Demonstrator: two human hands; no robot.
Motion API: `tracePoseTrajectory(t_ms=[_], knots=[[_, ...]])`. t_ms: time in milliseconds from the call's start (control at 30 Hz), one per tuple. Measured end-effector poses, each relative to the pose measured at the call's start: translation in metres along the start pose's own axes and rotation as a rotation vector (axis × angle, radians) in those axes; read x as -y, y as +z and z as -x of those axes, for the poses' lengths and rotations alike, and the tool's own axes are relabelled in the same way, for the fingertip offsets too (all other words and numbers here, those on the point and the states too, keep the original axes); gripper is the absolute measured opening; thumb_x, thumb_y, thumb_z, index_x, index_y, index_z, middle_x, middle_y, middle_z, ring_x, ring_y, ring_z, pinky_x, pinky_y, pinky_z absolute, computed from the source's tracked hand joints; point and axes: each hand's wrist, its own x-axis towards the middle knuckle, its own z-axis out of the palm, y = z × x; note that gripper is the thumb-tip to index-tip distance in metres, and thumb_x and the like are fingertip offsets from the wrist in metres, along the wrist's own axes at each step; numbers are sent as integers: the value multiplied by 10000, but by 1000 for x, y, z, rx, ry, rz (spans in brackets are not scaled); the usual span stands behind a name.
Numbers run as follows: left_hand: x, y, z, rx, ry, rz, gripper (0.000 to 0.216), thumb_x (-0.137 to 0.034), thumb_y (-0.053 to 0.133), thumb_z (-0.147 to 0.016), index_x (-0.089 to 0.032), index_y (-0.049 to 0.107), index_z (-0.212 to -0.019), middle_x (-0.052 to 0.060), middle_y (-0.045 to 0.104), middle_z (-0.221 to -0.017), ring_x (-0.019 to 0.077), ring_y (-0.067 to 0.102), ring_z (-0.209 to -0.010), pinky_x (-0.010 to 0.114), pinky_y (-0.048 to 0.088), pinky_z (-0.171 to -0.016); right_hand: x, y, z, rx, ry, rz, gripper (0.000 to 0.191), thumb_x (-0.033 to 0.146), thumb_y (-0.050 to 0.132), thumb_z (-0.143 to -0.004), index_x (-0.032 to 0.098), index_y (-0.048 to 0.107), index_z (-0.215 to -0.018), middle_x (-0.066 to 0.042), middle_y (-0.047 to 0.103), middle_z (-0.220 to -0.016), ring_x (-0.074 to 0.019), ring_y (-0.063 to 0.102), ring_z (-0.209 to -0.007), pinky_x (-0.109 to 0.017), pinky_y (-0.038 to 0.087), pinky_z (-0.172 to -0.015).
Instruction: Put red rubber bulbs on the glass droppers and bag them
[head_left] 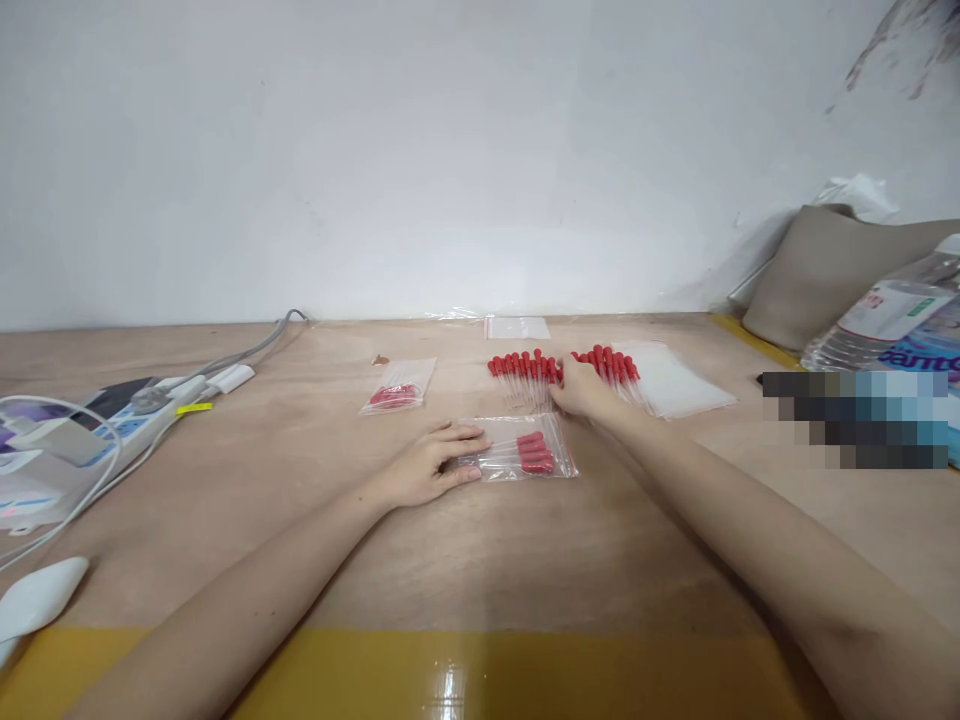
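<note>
My left hand (431,467) lies on the left end of a clear zip bag (495,463), its fingers stretched out and thumb apart. Inside that bag are several droppers with red rubber bulbs (535,453), bulbs toward the right. Farther back, my right hand (579,388) is closed at a row of loose glass droppers (525,368), fingertips pinched at a red bulb. More red-bulbed droppers (606,362) fan out just right of this hand, partly hidden behind it. Another packed bag (397,388) with red bulbs rests at the left.
A stack of clear bags (671,380) lies right of the droppers, and a white card (517,328) by the wall. A power strip (142,420) with cables stands left, a white spoon-shaped thing (41,597) nearer. Plastic bottles (885,310) and a grey-brown container (806,270) are right.
</note>
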Motion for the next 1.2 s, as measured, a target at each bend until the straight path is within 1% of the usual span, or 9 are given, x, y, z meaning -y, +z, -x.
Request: tracePoseTrajectory(t_ms=[133,267,333,433,533,667,800,1000,1200], knots=[[0,0,1,-1,0,3,403,-401,476,-858,-274,483,-1240,48,465,-1311,204,411,-1219,421,284,-1046,13,0,-2,39,91,-6,428,90,560,-681,60,460,-1097,-214,607,-910,-275,602,-782,-314,442,-629],[-1,0,1,-9,5,15,398,-396,482,-856,-267,494,-1232,53,475,-1302,208,421,-1212,414,299,-1039,1,-15,5,-1,67,-78,464,99,528,-697,61,423,-1147,-163,610,-799,-243,594,-704,-310,440,-613],[-1,0,1,-12,-1,17,398,-400,486,-853,-265,501,-1226,53,478,-1299,206,422,-1211,411,303,-1037,-10,-22,14,-22,36,-244,575,130,511,-711,82,327,-1253,-82,596,-697,-204,583,-633,-294,444,-584],[-1,0,0,-14,-13,10,398,-408,488,-849,-266,506,-1220,51,478,-1299,204,420,-1213,412,298,-1039,-23,-23,34,33,34,-655,825,158,510,-698,139,43,-1378,42,519,-570,-154,549,-495,-265,448,-489],[-1,0,0,-14,-20,1,398,-411,492,-847,-265,509,-1216,53,480,-1298,202,429,-1206,419,286,-1045,-27,-11,51,13,140,-986,926,148,508,-671,171,-94,-1374,83,479,-546,-141,549,-457,-265,476,-459],[-1,0,0,-11,-24,-11,395,-413,480,-852,-263,506,-1217,50,478,-1300,199,429,-1206,422,284,-1044,-25,9,57,-113,279,-1204,805,147,545,-637,210,95,-1302,79,500,-609,-125,589,-514,-277,535,-545],[-2,0,0,-19,-26,-6,429,-412,485,-849,-247,474,-1245,55,491,-1283,201,440,-1190,402,319,-1026,-19,17,61,-149,228,-1286,552,214,602,-641,248,266,-1078,74,512,-673,-117,616,-580,-300,554,-653],[-3,-1,1,-46,-52,6,528,-423,501,-835,-237,371,-1312,76,454,-1311,226,441,-1183,399,367,-988,-13,20,70,-97,213,-1367,323,308,596,-703,244,352,-904,46,536,-720,-111,620,-639,-315,539,-714],[-3,-1,0,-42,-50,7,543,-427,506,-831,-221,366,-1314,83,467,-1295,224,445,-1175,392,366,-992,-16,16,73,57,119,-1132,324,383,673,-625,180,536,-837,20,564,-648,-97,534,-574,-278,496,-635]])
